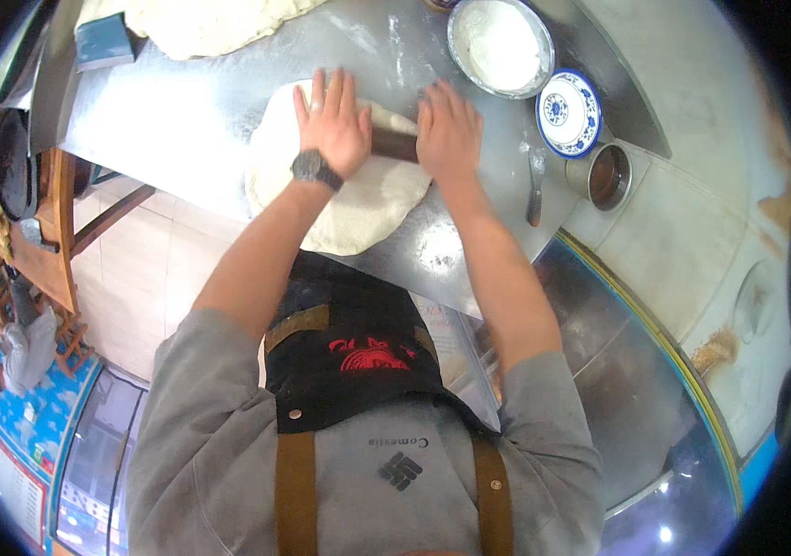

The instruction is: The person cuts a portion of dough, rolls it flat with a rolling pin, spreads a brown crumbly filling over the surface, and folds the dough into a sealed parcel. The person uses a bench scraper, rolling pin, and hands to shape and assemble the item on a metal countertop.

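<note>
A flattened round of pale dough (pixel 354 219) lies on a stainless steel worktop (pixel 395 267) in front of me. Across its upper part runs a dark rolling pin (pixel 395 144), of which only the middle stretch shows between my hands. My left hand (pixel 331 125), with a black watch at the wrist, presses its palm on the pin, fingers stretched forward and spread. On the pin's other side rests my right hand (pixel 448 132), fingers closer together and slightly blurred. Both hands cover the pin's ends.
Back left, a larger dough mass (pixel 208 28) lies beside a blue-green scraper (pixel 105 42). At right stand a metal bowl (pixel 460 59) of white flour, a blue-and-white plate (pixel 569 128), a metal pot (pixel 579 174) and a dark-handled spatula (pixel 535 198). A person (pixel 27 354) sits far left.
</note>
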A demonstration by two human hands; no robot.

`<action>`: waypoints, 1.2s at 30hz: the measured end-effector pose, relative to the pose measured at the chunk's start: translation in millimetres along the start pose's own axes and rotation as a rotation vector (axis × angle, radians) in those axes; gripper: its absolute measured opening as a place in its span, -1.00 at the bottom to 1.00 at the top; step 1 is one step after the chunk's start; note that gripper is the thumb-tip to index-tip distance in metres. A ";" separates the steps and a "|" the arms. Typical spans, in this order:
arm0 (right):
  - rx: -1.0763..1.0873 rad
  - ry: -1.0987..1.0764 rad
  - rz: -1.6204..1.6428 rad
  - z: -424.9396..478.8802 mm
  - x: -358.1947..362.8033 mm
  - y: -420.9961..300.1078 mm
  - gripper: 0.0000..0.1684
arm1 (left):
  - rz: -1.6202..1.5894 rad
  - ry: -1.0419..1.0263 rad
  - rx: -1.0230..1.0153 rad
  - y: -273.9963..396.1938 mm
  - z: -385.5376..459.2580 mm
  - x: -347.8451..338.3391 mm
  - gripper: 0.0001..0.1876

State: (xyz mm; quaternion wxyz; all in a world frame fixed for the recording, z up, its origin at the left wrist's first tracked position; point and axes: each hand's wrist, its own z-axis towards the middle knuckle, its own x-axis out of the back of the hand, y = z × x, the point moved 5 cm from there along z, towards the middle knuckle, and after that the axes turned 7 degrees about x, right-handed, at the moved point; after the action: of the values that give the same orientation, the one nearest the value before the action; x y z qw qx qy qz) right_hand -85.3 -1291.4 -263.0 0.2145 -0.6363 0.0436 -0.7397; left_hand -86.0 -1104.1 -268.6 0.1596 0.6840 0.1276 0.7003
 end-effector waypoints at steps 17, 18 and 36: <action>-0.101 -0.147 0.230 -4.9 51.8 -3.5 -0.36 | -0.726 -0.419 0.254 -104.4 42.8 8.9 -0.49; -0.060 -0.171 0.215 -1.6 54.8 -6.1 -0.36 | -0.724 -0.511 0.258 -106.4 42.7 8.9 -0.48; 0.203 -0.042 -0.056 111.5 -46.1 -36.4 -0.53 | -0.050 0.249 -0.031 -70.8 114.6 25.6 -0.68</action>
State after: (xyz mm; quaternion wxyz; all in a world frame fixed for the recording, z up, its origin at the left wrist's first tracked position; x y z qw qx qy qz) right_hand 16.8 -1218.0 -272.4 0.2580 -0.6275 -0.0537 -0.7327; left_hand 31.6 -1033.6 -269.6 0.1706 0.5859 0.1527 0.7774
